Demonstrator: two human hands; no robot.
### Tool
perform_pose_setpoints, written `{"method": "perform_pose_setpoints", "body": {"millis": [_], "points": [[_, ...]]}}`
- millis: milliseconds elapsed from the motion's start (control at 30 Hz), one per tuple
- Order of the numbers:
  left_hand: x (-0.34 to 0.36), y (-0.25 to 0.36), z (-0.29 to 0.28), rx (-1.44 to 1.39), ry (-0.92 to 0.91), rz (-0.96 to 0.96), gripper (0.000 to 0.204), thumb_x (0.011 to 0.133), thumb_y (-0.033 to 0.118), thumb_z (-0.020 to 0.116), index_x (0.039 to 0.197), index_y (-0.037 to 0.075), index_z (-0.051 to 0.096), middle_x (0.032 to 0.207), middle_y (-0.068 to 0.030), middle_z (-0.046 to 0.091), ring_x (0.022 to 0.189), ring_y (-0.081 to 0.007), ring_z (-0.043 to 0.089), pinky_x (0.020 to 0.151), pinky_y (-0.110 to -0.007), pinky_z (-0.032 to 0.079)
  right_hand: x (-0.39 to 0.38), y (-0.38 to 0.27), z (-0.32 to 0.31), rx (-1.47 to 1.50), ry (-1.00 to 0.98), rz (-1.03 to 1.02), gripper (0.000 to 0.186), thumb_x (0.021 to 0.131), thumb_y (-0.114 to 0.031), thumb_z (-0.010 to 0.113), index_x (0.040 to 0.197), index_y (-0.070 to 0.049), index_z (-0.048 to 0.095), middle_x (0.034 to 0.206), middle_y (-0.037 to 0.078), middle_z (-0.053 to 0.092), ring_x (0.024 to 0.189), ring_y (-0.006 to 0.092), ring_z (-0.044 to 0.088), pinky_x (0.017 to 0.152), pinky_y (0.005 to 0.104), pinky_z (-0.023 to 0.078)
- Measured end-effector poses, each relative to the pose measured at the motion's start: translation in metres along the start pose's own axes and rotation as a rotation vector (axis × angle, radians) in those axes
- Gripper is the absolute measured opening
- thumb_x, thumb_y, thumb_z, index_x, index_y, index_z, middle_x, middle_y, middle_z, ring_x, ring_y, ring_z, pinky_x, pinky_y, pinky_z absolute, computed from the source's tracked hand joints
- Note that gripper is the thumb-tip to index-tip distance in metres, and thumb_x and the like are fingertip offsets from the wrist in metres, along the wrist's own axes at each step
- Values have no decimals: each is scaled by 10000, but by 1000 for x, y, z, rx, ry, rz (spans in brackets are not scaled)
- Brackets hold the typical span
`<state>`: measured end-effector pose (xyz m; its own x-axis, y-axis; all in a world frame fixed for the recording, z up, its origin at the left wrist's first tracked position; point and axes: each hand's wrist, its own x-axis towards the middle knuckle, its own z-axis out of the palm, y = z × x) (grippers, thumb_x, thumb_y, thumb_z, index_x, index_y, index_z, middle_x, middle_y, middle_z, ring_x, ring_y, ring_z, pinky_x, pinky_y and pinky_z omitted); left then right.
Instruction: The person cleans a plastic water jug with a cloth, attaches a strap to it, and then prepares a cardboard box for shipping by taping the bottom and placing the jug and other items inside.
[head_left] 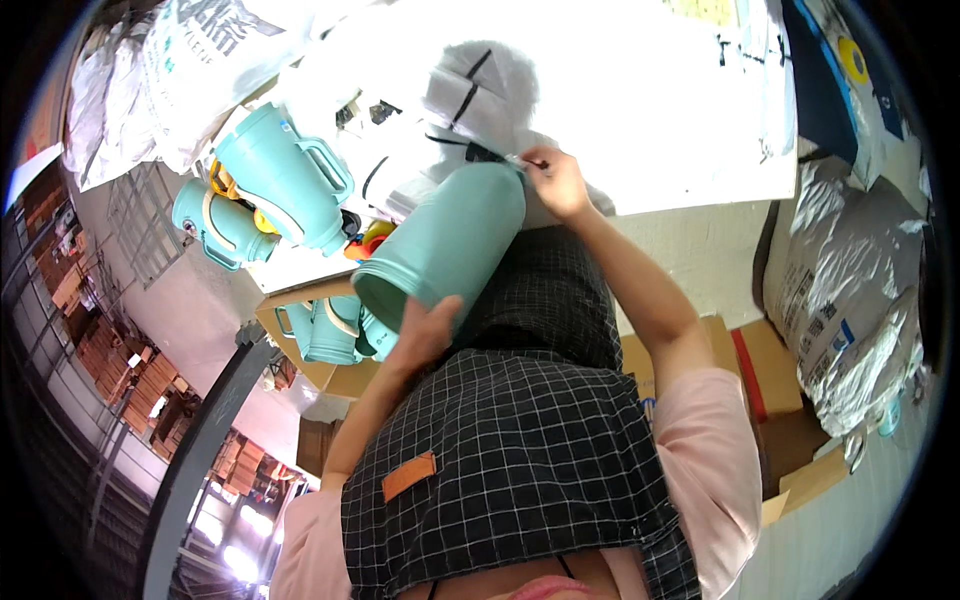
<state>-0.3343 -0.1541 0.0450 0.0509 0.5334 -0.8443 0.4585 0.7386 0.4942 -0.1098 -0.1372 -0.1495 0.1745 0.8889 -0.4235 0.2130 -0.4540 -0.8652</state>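
My left hand (428,328) grips a teal cylindrical vessel (442,235) at its open end, which tilts down toward the lower left. At the vessel's far, closed end, my right hand (555,182) pinches something small and thin, too small to make out. Beside that end, white wrapped bundles (465,98) with black strips lie on the white worktable (680,170). Left of the vessel, two teal handled jugs (275,170) rest at the table's edge, with small yellow and red pieces (375,236) near them.
A cardboard box (330,380) below the table's left end holds more teal vessels (328,330). White plastic sacks (190,70) are piled at upper left. A large silvery sack (840,290) stands at the right, above open cardboard boxes (770,370). A dark metal beam (200,460) runs at lower left.
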Motion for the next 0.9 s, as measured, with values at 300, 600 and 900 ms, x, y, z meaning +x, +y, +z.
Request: {"method": "perform_pose_setpoints", "body": {"millis": [300,600,900], "points": [[-72,35,-30,3,-175,278,365,873,62,574,1223,-27,529,1062,-70,591,920,-179,554,842,-309,453,39,-126,-101,1379,396,19,70,943,-1,478,1004,-36,484,865,70,585,792,158,584,680,274,522],[-97,55,-57,539,-816,481,497,945,323,629,1319,14,523,1319,-135,556,1218,-213,509,1028,-318,398,38,-242,-143,1072,130,-451,144,940,-42,489,1051,-20,579,908,60,640,736,143,614,664,272,522],[-73,46,-276,343,-464,775,498,904,441,640,1175,23,640,983,-64,696,828,-160,654,872,-312,517,-13,-316,-73,986,35,-537,185,930,-52,508,1100,-34,579,980,58,655,830,139,621,738,272,515]]}}
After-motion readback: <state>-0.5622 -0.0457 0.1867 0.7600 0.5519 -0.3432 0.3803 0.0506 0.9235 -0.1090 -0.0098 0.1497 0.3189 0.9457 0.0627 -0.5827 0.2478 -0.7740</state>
